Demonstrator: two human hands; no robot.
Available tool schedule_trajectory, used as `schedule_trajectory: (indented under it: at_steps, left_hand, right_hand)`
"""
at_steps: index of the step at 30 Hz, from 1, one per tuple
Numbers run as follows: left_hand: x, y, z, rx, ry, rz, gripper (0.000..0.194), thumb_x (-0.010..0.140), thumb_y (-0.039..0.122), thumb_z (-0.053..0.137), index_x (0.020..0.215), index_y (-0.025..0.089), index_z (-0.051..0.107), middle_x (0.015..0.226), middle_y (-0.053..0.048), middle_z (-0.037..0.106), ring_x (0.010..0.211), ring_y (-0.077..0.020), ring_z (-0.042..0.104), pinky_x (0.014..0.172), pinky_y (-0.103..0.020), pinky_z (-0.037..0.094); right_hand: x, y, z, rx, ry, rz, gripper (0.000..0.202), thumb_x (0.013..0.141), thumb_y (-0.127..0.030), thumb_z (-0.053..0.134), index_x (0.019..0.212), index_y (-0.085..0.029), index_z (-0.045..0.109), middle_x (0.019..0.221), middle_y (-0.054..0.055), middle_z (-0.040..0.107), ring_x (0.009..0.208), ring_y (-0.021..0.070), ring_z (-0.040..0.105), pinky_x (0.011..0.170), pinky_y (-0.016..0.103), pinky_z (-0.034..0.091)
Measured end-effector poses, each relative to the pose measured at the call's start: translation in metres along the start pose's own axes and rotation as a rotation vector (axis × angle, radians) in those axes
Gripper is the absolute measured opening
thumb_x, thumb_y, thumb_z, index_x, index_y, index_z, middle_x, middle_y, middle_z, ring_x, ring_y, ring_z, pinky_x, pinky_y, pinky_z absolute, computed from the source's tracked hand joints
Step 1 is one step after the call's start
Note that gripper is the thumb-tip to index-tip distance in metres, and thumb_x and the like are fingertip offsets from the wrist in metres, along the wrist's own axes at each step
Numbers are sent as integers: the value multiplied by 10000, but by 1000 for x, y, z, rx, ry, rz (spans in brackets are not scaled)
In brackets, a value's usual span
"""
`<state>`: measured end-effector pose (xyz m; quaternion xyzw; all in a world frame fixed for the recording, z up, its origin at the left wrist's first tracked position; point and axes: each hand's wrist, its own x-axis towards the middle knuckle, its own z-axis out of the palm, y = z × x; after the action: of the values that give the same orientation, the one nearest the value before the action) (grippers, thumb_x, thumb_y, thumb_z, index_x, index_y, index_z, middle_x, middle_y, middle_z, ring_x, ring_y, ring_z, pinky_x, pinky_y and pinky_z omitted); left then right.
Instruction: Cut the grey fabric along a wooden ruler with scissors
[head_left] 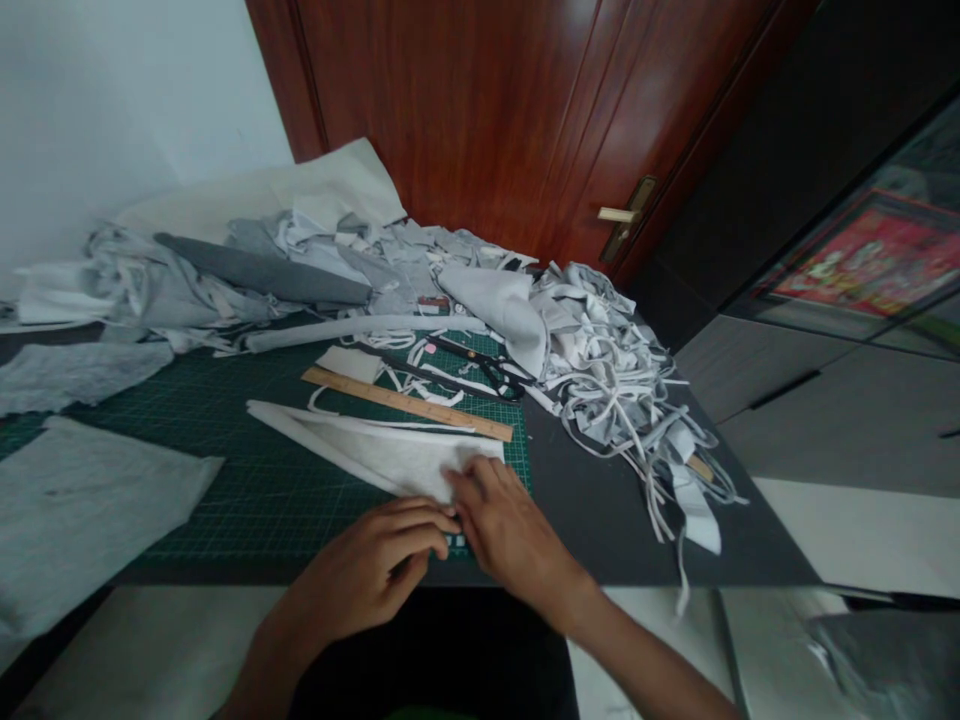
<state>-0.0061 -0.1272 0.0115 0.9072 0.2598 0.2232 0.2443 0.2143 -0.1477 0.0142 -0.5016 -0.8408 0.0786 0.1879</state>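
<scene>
A pale folded piece of fabric (397,452) lies on the green cutting mat (247,510), its narrow end pointing left. At its near right edge my left hand (379,560) has its fingers curled and pressed together on the cloth's edge. My right hand (510,525) touches the same cloth from the right, with bent fingers meeting the left fingertips. Both hands pinch the edge there; the fingertips are partly hidden. Just beyond the fabric rests a wooden ruler (409,402), and behind that are black scissors (491,370).
Grey and white fabric scraps (600,350) are heaped along the back and right of the dark table (577,510). A flat grey cloth piece (97,510) lies at the left. A wooden door (465,110) stands behind the table, with cabinets (847,400) at the right.
</scene>
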Motion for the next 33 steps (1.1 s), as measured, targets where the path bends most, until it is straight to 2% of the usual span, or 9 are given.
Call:
schedule_trajectory:
  at_steps: [2,5,10,14,18,22,25,31,33]
  left_hand:
    - [1,-1,-1,-34,7,9,325,951,58,484,1006,255,737,1169,-2,792,1177,-175,711,1090,-298,530]
    - [3,-3,-2,-73,15,0,317,989,75,461,1016,254,722,1134,-7,777,1121,-160,709,1016,-267,548]
    - [3,-6,0,20,44,-32,295,1017,132,476,1064,268,733,1301,-30,710,1235,-191,657,1041,-302,548]
    - [2,-8,3,79,21,-24,370,1019,133,481,1236,307,724,1345,-5,714,1282,-188,642,1093,-324,541]
    - [3,-7,4,101,17,-15,418,1022,132,476,1323,318,698,1339,14,736,1297,-187,641,1131,-344,531]
    - [3,-7,4,101,29,6,399,1017,122,466,1261,299,728,1302,3,753,1275,-193,653,1110,-346,545]
    - [3,-8,5,101,54,26,380,1016,115,461,1203,287,744,1278,-1,757,1244,-186,667,1097,-333,548]
    - [5,-14,4,105,105,66,340,1028,145,475,1191,273,745,1203,-6,766,1179,-172,689,1069,-287,548]
    - [6,-15,3,111,123,69,328,1037,166,474,1182,267,749,1186,-16,766,1155,-173,697,1051,-281,555]
  right_hand:
    - [-29,-11,10,-32,86,15,510,1013,-96,528,1517,-165,542,1496,198,577,1371,342,541,1127,551,509]
    - [-58,-17,18,-32,154,39,573,998,-66,490,1553,-209,506,1610,140,519,1490,318,472,1218,592,423]
    - [-87,-13,24,-13,270,54,581,968,-3,458,1505,-214,527,1493,77,651,1430,244,558,1245,527,355]
    - [-103,-7,32,-23,353,68,520,947,41,433,1367,-217,599,1402,60,719,1364,200,617,1220,448,340]
    - [-115,-1,43,-47,455,19,443,960,33,440,1249,-235,643,1385,44,737,1377,190,608,1159,401,369]
    - [-124,4,54,-13,535,-61,389,959,25,480,1142,-262,669,1340,16,765,1400,185,599,1140,393,401]
    - [-129,4,62,24,589,-32,387,939,27,480,1095,-270,672,1304,5,781,1394,179,611,1138,392,413]
    - [-117,-3,78,51,809,5,373,882,37,447,887,-269,660,1179,-27,813,1300,168,668,1106,377,410]
    - [-110,-6,83,37,905,25,371,868,29,444,854,-263,672,1244,4,783,1260,172,680,1083,382,422]
